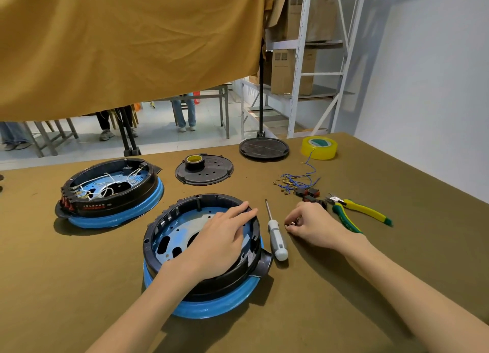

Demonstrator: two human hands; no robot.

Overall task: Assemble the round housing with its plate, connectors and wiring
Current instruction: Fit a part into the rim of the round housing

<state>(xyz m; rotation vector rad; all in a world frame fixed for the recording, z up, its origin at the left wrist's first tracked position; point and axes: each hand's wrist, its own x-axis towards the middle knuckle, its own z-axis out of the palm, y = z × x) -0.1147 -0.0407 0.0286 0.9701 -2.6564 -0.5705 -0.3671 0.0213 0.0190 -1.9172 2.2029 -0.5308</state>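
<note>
1. I see the round housing (203, 249) sitting near the front middle of the olive-brown table (344, 299), black wall up, on a blue ring, with a blue perforated plate (174, 233) lying inside it.
2. My left hand (219, 239) lies flat across the housing's opening, fingers straight and relaxed, fingertips reaching the far right rim; it grips nothing.
3. My right hand (315, 225) rests on the table just right of the housing, fingers curled, pinching small brass connectors (292, 223) at the fingertips.
4. A grey-handled screwdriver (275, 236) lies between the two hands, its handle close beside the housing's side spout.
5. Behind the right hand lies a tangle of blue wires (299, 180) with brass terminals, plus red and black switches (308, 194).
6. Green-and-yellow pliers (357, 212) lie to the right of that hand.
7. A second housing (111, 191), already wired in white, stands to the far left.
8. Further back are a black round cover (209, 172) carrying a small tape roll (194, 162), a black disc base (264, 147) and a yellow tape roll (319, 147).
</note>
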